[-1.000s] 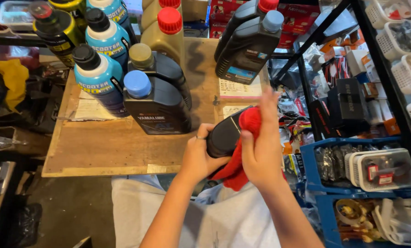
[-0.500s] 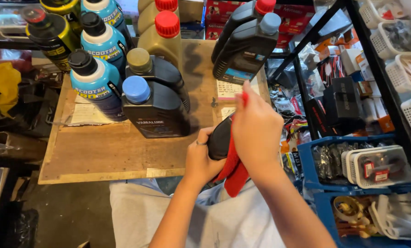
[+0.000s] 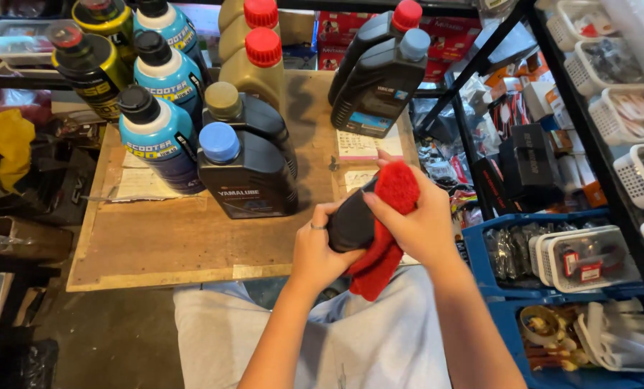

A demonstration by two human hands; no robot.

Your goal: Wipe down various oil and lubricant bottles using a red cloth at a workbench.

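We gripped a black bottle [image 3: 350, 223] in our left hand [image 3: 320, 248], right hand [image 3: 422, 223] pressing a red cloth [image 3: 390, 216]; blue, black and tan bottles [image 3: 246, 173] crowded the desk [image 3: 178, 238].

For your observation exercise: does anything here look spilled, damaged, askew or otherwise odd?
Nothing stands out. The plastic oil bottles stand upright and capped on the wooden board, with no spill visible. The left hand holds a black bottle while the right hand presses a red cloth on it.

We see a wooden board [image 3: 185, 238] carrying oil bottles [image 3: 246, 173] and, flat on it, what look like paper slips [image 3: 361, 144].
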